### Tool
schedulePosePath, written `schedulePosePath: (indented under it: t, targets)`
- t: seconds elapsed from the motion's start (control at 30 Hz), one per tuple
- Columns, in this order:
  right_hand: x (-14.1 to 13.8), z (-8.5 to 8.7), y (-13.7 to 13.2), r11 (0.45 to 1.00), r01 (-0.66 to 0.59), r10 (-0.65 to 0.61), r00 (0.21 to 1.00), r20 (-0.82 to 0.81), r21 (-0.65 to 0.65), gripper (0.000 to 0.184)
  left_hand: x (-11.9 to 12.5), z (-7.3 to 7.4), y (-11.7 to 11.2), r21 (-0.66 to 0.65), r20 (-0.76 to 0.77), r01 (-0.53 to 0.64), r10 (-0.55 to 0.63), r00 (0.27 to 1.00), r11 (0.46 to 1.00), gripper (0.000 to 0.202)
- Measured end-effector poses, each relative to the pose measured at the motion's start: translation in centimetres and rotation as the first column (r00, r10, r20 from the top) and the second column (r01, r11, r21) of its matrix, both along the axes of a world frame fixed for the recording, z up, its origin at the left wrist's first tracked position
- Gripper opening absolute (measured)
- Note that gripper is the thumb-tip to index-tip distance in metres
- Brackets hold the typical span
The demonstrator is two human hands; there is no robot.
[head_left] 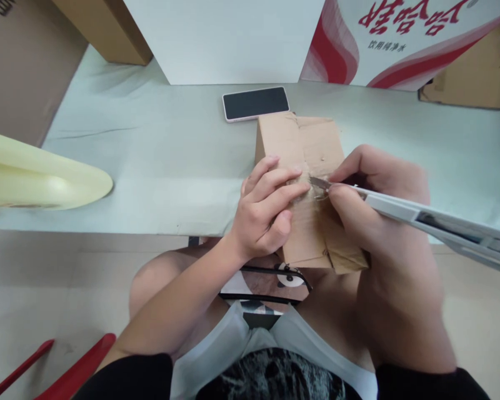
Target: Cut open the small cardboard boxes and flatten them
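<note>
A small brown cardboard box [281,136] lies at the table's front edge, its near end reaching out over my lap. Across its top, my left hand [266,208] rests flat with the fingers extended, touching the cardboard. My right hand [379,205] grips a white utility knife [395,208] near its front end. The knife's blade [319,182] meets a torn, rough patch on the box, just right of my left fingertips. Part of the box's right side is hidden behind my right hand.
Beyond the box lies a phone [256,104] on the pale table cover [170,155]. A large white carton [233,44] with red print stands at the back. Flattened cardboard [475,78] is at the right, a pale yellow object [45,175] at the left.
</note>
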State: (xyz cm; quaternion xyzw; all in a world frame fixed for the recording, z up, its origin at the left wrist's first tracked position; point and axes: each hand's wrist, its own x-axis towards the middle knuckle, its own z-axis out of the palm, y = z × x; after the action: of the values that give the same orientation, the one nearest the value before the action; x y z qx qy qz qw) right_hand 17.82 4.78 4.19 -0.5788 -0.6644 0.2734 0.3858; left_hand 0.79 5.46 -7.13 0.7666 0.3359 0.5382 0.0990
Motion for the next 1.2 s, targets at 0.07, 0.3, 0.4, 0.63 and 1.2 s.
schedulePosePath:
  t: [0.07,0.3,0.4,0.63,1.2]
  targets:
    - [0.3,-0.3,0.4,0.999,-0.035,0.035,0.999,0.010,0.014,0.013,0.0,0.0,0.0,0.006,-0.008,-0.008,0.008,1.000,1.000,0.042]
    - [0.4,0.0,0.8,0.998,-0.059,0.062,0.994,0.087,-0.033,0.004,0.1,0.2,0.1,0.010,0.012,0.000,-0.001,1.000,1.000,0.041]
    - [-0.1,0.5,-0.2,0.998,0.028,-0.027,0.999,0.019,-0.054,0.010,0.0,0.5,0.1,0.001,-0.004,0.019,-0.019,1.000,1.000,0.043]
    - [-1.4,1.1,-2.0,0.985,0.165,-0.169,0.982,-0.090,-0.052,0.015,0.2,0.4,-0.1,0.014,0.001,0.012,-0.012,1.000,1.000,0.046]
    - [0.2,0.3,-0.4,0.995,-0.046,0.043,0.998,-0.045,-0.087,0.014,0.6,-0.5,-0.3,-0.014,0.014,-0.023,0.023,1.000,1.000,0.048]
